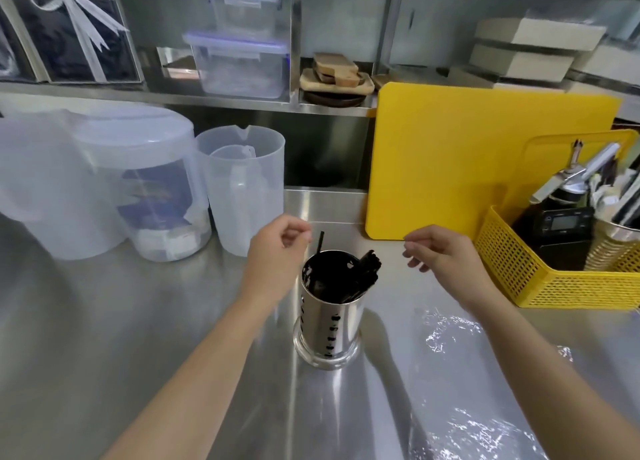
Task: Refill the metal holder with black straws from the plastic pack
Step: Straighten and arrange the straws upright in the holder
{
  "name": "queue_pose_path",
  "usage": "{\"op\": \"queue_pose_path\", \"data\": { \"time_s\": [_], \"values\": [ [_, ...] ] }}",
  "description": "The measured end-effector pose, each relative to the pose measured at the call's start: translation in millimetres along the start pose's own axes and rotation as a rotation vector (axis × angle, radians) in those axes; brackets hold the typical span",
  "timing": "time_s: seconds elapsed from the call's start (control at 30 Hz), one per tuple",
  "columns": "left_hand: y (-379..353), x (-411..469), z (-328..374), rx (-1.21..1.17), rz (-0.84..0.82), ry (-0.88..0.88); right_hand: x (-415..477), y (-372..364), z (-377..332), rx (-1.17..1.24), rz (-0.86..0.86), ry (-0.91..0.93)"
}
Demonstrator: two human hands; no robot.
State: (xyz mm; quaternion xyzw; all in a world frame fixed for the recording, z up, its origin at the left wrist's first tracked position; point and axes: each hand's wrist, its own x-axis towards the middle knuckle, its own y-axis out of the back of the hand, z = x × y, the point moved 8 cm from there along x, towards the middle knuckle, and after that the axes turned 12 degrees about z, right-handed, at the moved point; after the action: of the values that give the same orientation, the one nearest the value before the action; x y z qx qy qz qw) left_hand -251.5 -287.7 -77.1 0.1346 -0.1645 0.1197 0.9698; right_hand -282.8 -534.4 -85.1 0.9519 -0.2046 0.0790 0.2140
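The perforated metal holder (pixel 329 317) stands upright on the steel counter, in the middle of the view. A bunch of black straws (pixel 367 269) leans against its right rim, and one single straw (pixel 320 242) sticks up at its left rim. My left hand (pixel 277 255) hovers just left of that single straw with its fingers loosely curled, a small gap away from it. My right hand (pixel 440 251) hangs to the right of the holder, fingers apart and holding nothing. The clear plastic pack (pixel 460 383) lies crumpled and flat on the counter at the lower right.
A yellow cutting board (pixel 467 161) leans against the back. A yellow mesh basket (pixel 540 283) with tools and a timer sits at the right. Clear plastic jugs (pixel 242 189) and a lidded tub (pixel 138 182) stand at the left. Shelves above hold containers and boxes.
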Motion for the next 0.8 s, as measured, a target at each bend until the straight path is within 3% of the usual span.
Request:
{"op": "queue_pose_path", "data": {
  "time_s": [0.27,0.53,0.8],
  "values": [
    [-40.2,10.2,-46.0,0.204,-0.197,0.086,19.4,-52.6,-26.6,-0.094,-0.105,0.09],
    [-49.8,12.5,-46.6,0.219,-0.254,0.05,23.6,-97.6,-48.1,-0.206,-0.265,0.183],
    [-21.9,43.9,-10.1,0.015,-0.062,0.006,23.1,-92.5,-48.3,-0.099,-0.241,0.137]
  ]
}}
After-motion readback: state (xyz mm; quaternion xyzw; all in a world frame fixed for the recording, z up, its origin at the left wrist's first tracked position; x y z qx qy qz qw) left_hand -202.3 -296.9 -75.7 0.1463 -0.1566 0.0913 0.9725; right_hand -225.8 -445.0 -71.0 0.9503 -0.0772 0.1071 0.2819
